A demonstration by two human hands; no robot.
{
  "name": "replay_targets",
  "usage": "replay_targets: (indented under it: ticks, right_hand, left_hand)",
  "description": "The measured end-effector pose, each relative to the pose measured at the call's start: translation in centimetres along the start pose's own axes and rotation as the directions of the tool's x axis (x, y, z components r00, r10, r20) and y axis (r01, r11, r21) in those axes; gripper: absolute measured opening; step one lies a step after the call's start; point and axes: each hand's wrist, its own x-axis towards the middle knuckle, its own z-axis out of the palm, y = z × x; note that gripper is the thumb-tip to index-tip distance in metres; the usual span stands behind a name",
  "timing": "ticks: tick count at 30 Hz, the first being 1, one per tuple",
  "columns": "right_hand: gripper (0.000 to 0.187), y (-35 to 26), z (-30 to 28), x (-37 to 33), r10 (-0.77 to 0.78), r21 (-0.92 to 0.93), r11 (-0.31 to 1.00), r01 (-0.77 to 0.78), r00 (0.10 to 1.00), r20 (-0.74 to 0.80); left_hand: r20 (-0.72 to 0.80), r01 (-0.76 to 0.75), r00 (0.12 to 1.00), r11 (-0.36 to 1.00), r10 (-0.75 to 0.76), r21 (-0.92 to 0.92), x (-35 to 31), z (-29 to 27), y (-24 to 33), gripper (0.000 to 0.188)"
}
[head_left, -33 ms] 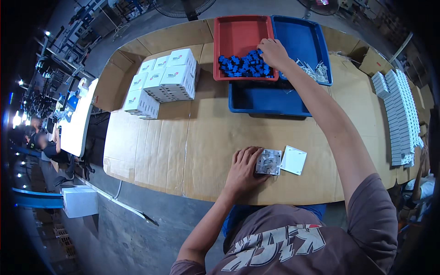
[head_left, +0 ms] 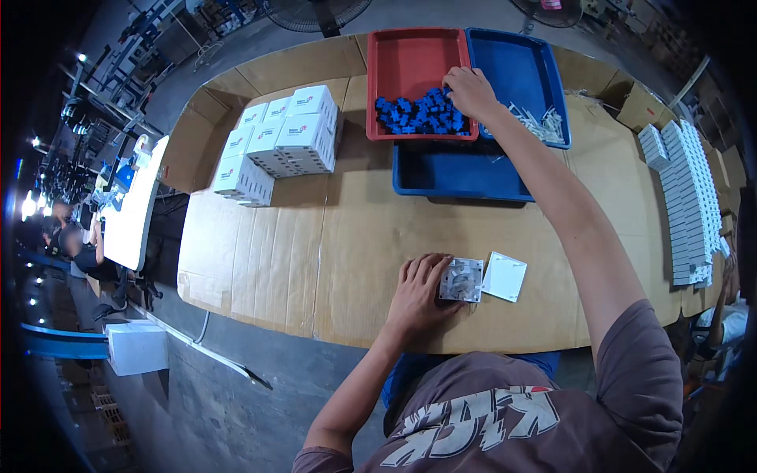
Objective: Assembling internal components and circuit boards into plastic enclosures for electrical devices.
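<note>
My left hand (head_left: 419, 296) is wrapped round the left side of a small square white plastic box (head_left: 461, 281) on the cardboard-covered table. The box's open side faces up, and its inside looks grey and clear, too small to make out. Just to its right lies a flat square white cover (head_left: 505, 276). My right hand (head_left: 473, 92) reaches far forward to the right side of the red tray (head_left: 418, 59). Its fingers are bent and drawn together at the edge of a heap of small blue plastic pieces (head_left: 422, 112). What its fingertips hold, if anything, is hidden.
Beside the red tray stands a blue tray (head_left: 512, 67) with thin white pieces (head_left: 544, 124). Another blue tray (head_left: 457, 172) sits nearer. White boxes (head_left: 288, 134) are stacked at the left, long rows of white parts (head_left: 688, 205) at the right. Cardboard walls (head_left: 288, 65) edge the table.
</note>
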Motion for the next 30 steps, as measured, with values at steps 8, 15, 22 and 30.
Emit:
replay_targets:
  ticks: [8,15,22,30]
  right_hand:
    - [0.024,-4.1,-9.7,-4.1,-0.072,0.18,0.927,0.328,0.627,-0.776]
    - [0.013,-8.2,-14.6,-11.2,0.52,0.967,-0.21,0.146,0.854,-0.016]
    - [0.015,-10.0,-17.0,-19.3,0.33,0.34,-0.915,0.216,0.886,0.326]
    - [0.034,-10.6,-17.8,-22.8,0.398,0.433,-0.862,0.264,0.881,0.255]
  left_hand:
    - [-0.068,-0.031,0.997,0.999,0.032,0.012,-0.5,0.8,-0.8,0.087]
    - [-0.05,-0.01,0.999,0.997,0.014,0.072,-0.1,1.2,-0.9,0.087]
    - [-0.037,-0.002,0.999,0.998,0.005,0.07,0.2,1.6,-0.3,0.086]
    - [-0.046,-0.003,0.999,0.995,0.008,0.098,-0.1,1.7,0.0,0.088]
